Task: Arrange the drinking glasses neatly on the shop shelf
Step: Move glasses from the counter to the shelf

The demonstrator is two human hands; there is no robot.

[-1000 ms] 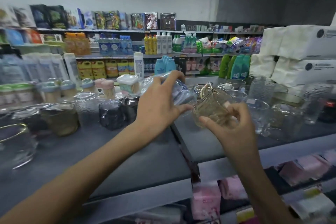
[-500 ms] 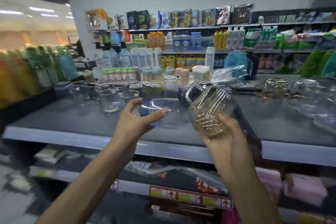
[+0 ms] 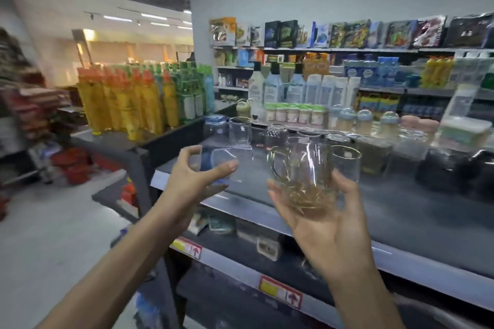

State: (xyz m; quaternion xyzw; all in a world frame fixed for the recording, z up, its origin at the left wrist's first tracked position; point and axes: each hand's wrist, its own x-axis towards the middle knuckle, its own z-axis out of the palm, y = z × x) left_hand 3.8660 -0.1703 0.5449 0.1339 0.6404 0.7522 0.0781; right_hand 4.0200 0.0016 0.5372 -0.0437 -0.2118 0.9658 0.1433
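left hand [image 3: 191, 177] fingers curled round clear square glass tumbler [image 3: 227, 165]; right hand [image 3: 331, 222] grips clear handled glass mug [image 3: 302, 181], gold-patterned base. both above grey metal shelf [image 3: 401, 211].

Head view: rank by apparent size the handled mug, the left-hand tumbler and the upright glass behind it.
1. handled mug
2. left-hand tumbler
3. upright glass, though it stands farther back, so its true size is unsure.

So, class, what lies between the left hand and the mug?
The glass that the left hand holds, then a narrow gap showing shelf before the mug; head view.
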